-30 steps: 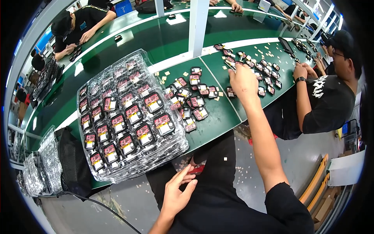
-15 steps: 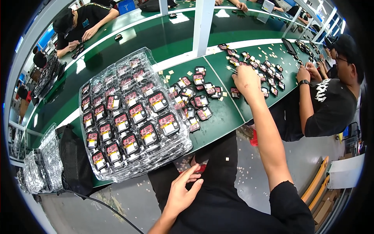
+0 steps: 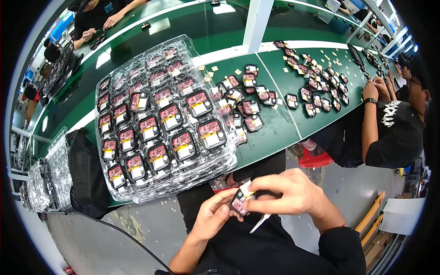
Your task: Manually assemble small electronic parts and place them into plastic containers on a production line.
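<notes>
While pinched, small dark module [image 3: 239, 202]

The small black module [image 3: 239, 202] is half hidden by both hands — left hand [image 3: 215, 213], right hand [image 3: 288, 195] — its markings too small to tell.

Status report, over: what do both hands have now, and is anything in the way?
Left hand and right hand both grip one small circuit module, held low over the lap. Clear tray stack of modules sits ahead on green table. Nothing blocks the hands.

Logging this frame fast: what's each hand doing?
Left hand: shut on the small circuit module.
Right hand: pinching the module's top edge.
</notes>
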